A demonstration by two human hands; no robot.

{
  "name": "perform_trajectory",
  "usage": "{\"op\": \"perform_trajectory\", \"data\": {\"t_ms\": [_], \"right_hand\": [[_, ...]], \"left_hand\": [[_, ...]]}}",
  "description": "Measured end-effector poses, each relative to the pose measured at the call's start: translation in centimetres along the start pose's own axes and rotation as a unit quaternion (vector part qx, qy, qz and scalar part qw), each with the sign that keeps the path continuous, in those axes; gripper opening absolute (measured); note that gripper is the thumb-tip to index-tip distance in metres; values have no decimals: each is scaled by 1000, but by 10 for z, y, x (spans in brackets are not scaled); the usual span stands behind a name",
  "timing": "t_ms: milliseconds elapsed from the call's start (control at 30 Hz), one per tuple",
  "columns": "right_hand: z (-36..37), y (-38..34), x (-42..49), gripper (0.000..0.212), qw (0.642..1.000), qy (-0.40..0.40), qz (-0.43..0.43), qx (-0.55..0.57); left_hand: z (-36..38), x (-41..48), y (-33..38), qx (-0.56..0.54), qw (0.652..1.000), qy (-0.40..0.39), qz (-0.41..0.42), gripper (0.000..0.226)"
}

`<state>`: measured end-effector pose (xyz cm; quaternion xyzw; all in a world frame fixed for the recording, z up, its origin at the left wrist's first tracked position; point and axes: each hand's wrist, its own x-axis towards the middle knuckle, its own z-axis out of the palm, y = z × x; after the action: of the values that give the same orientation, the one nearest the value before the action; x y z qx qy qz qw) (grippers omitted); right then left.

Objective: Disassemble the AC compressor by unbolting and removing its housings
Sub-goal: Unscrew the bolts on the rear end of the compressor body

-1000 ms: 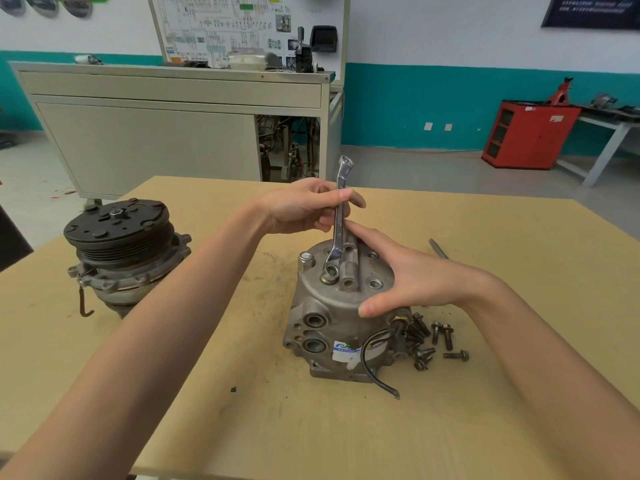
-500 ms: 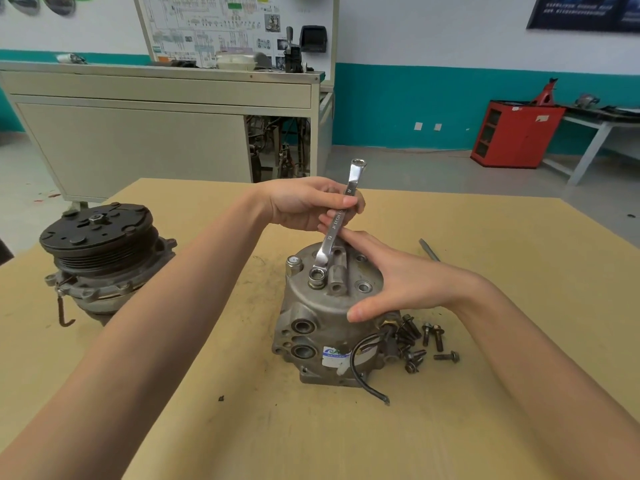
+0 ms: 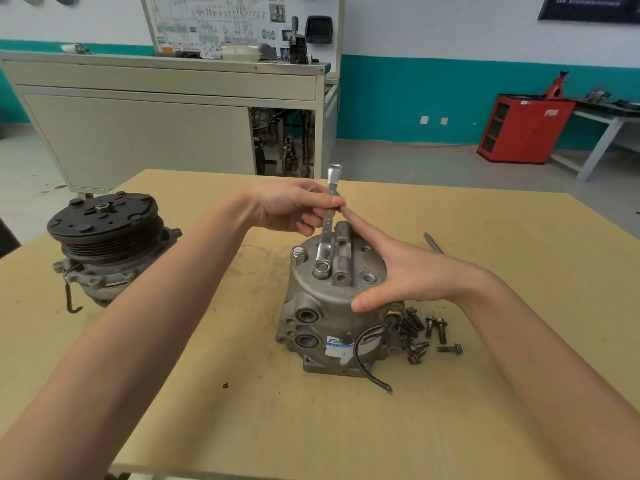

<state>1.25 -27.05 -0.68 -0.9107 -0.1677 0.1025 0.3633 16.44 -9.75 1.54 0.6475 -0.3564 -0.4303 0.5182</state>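
As I read the view from the near edge outward, I log the following.

- counter (image 3: 207, 427): tan board, scuffed and stained toward the middle.
- black wire (image 3: 372, 372): loops off the near right of the compressor, with its free end lying on the counter.
- AC compressor (image 3: 318, 306): grey cast metal, standing on end at the middle of the counter. Two round ports and a blue-and-white label are on its near face.
- loose bolts (image 3: 426, 332): dark, in a small heap on the counter just right of the compressor's foot.
- right hand (image 3: 408, 271): released, fingers straight, laid against the compressor's upper right side. The thumb is on the near rim and the forefinger tip is up by the wrench shaft; I cannot tell whether it touches.
- wrench (image 3: 327, 230): bright steel, standing nearly upright. Its lower ring end sits over a bolt head (image 3: 322, 270) on the compressor's top face, just left of the raised port block.
- left hand (image 3: 291, 209): grasping the wrench shaft between thumb and fingertips, above the top face.
- second compressor (image 3: 107, 237): black clutch plate upward, on the left of the counter, well apart from the first.
- thin metal rod (image 3: 433, 242): on the counter to the right, beyond the right hand; I cannot tell what tool it is.
- beige cabinet (image 3: 138, 126): beyond the counter, with a wiring-diagram board (image 3: 221, 22) above it.
- red cabinet (image 3: 523, 129): far right, on the floor.
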Motion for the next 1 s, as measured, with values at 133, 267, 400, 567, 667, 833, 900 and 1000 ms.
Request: {"op": "perform_trajectory", "data": {"t_ms": [133,267,400,567,667,833,900,1000], "right_hand": [[2,1,-1,125,1000,7,-5,15],[1,2,-1,121,1000,9,-17,18],[1,3,-1,116,999,8,-27,21],[1,4,-1,117,999,7,-25,23],[1,4,-1,115,999,7,-27,21],[2,4,1,115,999,11,-27,18],[2,2,1,116,1000,13,-25,14],[1,3,1,118,1000,4,-26,13]], "left_hand": [[8,-34,-18,-55,989,135,26,14],[45,-64,-37,-164,909,361,126,16],[105,-102,-69,-240,789,503,259,15],[157,-131,-83,29,787,529,315,10],[177,-127,-78,205,767,526,306,12],[207,-99,-70,253,749,535,299,14],[209,-91,-67,229,738,557,304,16],[207,-88,-67,149,713,604,323,14]]}}
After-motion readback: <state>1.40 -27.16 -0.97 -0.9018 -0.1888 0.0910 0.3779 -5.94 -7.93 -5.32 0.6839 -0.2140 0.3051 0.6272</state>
